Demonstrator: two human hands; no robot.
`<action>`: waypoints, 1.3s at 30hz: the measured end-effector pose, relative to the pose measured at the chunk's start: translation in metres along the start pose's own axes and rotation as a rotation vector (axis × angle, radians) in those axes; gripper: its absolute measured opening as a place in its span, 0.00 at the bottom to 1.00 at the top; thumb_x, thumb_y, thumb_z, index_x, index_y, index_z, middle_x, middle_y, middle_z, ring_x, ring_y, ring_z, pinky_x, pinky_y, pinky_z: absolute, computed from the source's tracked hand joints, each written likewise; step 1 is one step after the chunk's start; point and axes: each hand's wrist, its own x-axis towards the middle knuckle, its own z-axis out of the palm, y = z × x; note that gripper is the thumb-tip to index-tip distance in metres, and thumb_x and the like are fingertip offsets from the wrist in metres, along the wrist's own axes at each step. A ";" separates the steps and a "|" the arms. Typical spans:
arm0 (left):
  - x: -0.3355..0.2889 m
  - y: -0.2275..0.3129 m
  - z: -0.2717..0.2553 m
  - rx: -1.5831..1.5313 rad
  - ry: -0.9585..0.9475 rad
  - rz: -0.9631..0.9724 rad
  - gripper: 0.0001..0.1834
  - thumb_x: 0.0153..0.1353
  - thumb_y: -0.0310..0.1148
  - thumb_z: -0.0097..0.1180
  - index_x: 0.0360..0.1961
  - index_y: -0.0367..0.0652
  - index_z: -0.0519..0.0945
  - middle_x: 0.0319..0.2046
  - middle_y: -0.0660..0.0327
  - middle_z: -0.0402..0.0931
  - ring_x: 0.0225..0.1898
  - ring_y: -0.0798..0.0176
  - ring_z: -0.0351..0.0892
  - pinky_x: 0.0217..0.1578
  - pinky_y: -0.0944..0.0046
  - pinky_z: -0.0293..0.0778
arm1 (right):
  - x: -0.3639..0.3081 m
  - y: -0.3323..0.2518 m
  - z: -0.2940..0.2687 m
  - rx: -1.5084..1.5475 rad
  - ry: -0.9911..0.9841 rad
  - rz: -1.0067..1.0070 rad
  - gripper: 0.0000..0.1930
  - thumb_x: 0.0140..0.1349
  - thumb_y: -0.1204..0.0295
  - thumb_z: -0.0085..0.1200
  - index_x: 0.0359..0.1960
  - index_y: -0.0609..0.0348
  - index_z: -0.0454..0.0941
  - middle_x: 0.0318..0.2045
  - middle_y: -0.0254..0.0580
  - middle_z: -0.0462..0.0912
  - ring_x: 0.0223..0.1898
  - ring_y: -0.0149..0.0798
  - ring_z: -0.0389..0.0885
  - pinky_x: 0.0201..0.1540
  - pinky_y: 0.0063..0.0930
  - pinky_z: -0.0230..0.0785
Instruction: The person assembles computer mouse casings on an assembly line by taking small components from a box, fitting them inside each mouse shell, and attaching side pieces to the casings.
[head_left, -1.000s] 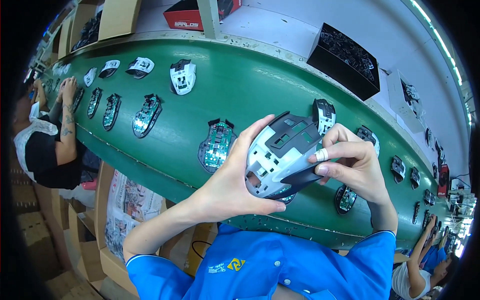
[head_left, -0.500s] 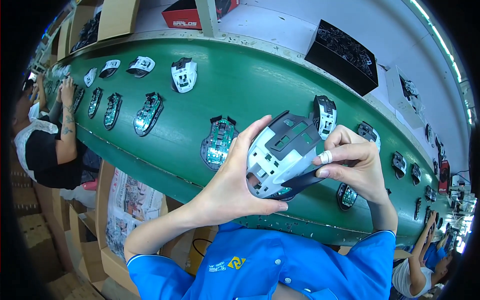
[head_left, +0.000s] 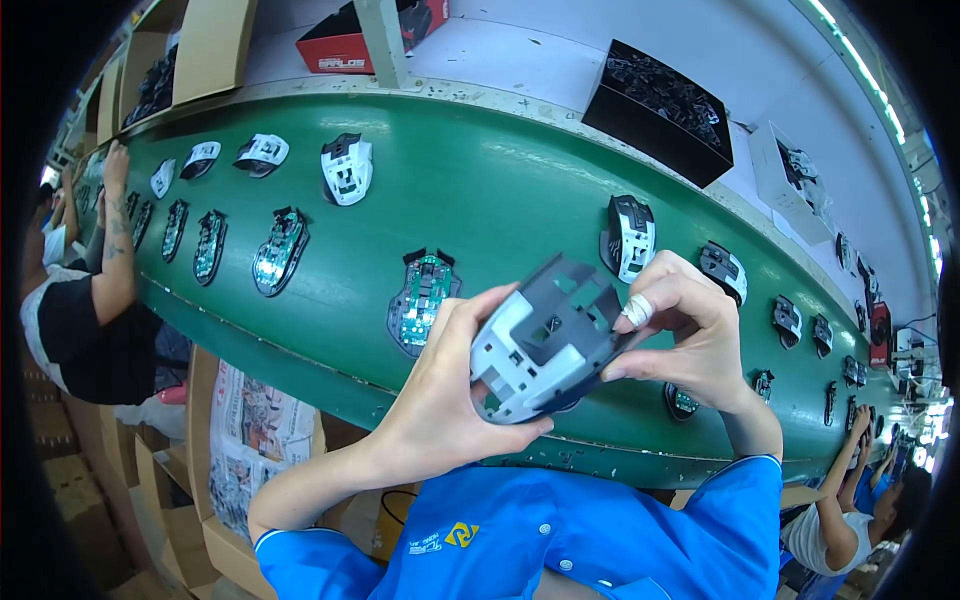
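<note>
A computer mouse top shell (head_left: pixel 540 350), white with a dark grey front part and square cutouts, is held up over the green bench. My left hand (head_left: pixel 440 375) wraps its left side, thumb along the near edge and fingers along the far edge. At the shell's right edge, my right hand (head_left: pixel 690 335) pinches with thumb and forefinger; a white wrap covers one fingertip. Whether a small part lies in that pinch is hidden. Behind the left hand lies a mouse base with a green circuit board (head_left: pixel 424 305). Another white and grey shell (head_left: pixel 630 238) rests just beyond the right hand.
On the green bench (head_left: pixel 480 180) lie several shells (head_left: pixel 348 170) and circuit-board bases (head_left: pixel 281 252). A black box of small dark parts (head_left: pixel 660 112) and a red box (head_left: pixel 335 45) stand on the back ledge. Co-workers sit at left (head_left: pixel 85 310) and right (head_left: pixel 850 525).
The shell has tilted and come slightly left and down between my hands. My right thumb and forefinger remain at its right edge. The whole bench view has shifted a little.
</note>
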 end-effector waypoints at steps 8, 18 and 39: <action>-0.001 -0.003 0.005 -0.026 0.005 -0.001 0.48 0.37 0.32 0.71 0.59 0.33 0.57 0.47 0.49 0.63 0.50 0.51 0.66 0.50 0.57 0.66 | 0.004 0.004 -0.003 0.204 -0.075 0.286 0.43 0.34 0.75 0.75 0.56 0.60 0.64 0.52 0.42 0.67 0.50 0.33 0.71 0.44 0.29 0.76; 0.004 0.001 0.002 0.274 0.118 0.369 0.43 0.35 0.34 0.72 0.55 0.32 0.69 0.43 0.48 0.74 0.40 0.53 0.79 0.39 0.62 0.76 | 0.009 0.037 0.005 0.558 -0.201 0.235 0.53 0.26 0.63 0.79 0.59 0.66 0.63 0.54 0.56 0.72 0.58 0.47 0.70 0.60 0.40 0.63; 0.007 -0.001 0.002 0.237 0.056 0.349 0.44 0.32 0.37 0.73 0.52 0.29 0.71 0.43 0.45 0.75 0.42 0.51 0.80 0.41 0.61 0.76 | 0.000 0.034 0.018 0.752 -0.170 0.243 0.52 0.30 0.65 0.78 0.60 0.63 0.60 0.58 0.47 0.65 0.60 0.40 0.65 0.64 0.37 0.57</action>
